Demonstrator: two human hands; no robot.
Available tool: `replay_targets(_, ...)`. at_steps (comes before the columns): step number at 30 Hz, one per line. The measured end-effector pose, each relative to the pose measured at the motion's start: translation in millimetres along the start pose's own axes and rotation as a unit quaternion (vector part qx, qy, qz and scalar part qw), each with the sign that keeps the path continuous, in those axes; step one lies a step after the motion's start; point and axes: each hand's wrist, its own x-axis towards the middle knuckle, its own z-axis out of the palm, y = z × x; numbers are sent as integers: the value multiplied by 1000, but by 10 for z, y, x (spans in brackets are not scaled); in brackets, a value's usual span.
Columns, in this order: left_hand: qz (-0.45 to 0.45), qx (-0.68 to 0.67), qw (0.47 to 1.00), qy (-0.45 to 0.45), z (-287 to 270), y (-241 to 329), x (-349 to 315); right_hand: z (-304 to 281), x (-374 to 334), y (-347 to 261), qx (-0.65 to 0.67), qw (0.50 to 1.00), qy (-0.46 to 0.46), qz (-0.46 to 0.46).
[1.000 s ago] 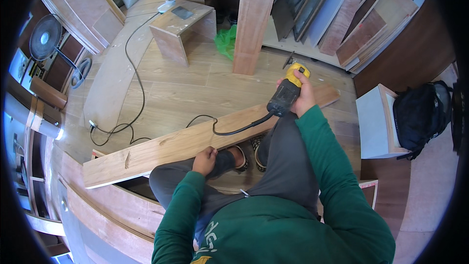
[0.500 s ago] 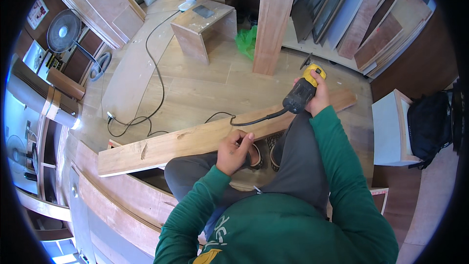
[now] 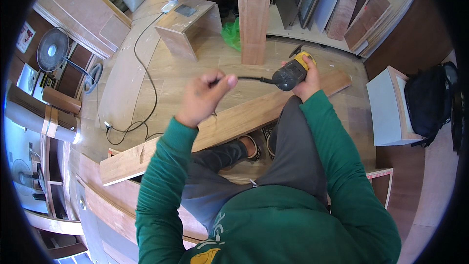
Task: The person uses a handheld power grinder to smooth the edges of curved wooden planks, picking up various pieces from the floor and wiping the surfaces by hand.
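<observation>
In my right hand [image 3: 309, 79] is a yellow and black angle grinder [image 3: 292, 72], held above the right part of a long wooden plank [image 3: 234, 121]. Its disc end points up and away from me, and its rear end faces left. A black power cord [image 3: 251, 78] runs from that rear end to my left hand [image 3: 204, 95], whose fingers are closed on it. The left hand is raised over the plank, partly blurred. The plank slants across in front of my legs, its left end nearer to me. Part of it is hidden by my left forearm.
An upright wooden board [image 3: 252, 19] stands beyond the plank, beside a green plastic bag [image 3: 231, 34] and a low wooden stool [image 3: 181, 25]. Looped black cable [image 3: 155, 80] lies on the floor. At left stands a fan [image 3: 53, 50]; at right, a white box [image 3: 388, 110] with a black backpack [image 3: 428, 100].
My left hand has risen and moved left and away from me, now pulling the cord up off the plank. The grinder has shifted slightly left and tilted flatter.
</observation>
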Motion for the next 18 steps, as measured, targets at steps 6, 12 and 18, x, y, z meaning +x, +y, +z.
replay_targets(6, 149, 149, 978, 5, 114, 782, 881, -126, 164, -28, 8, 998, 29, -52)
replay_targets(12, 213, 253, 944, 11, 210, 965, 1518, -198, 134, -98, -53, 993, -64, 80)
replay_targets(18, 102, 397, 912, 12, -161, 544, 1964, -83, 73, -136, -166, 982, -60, 69)
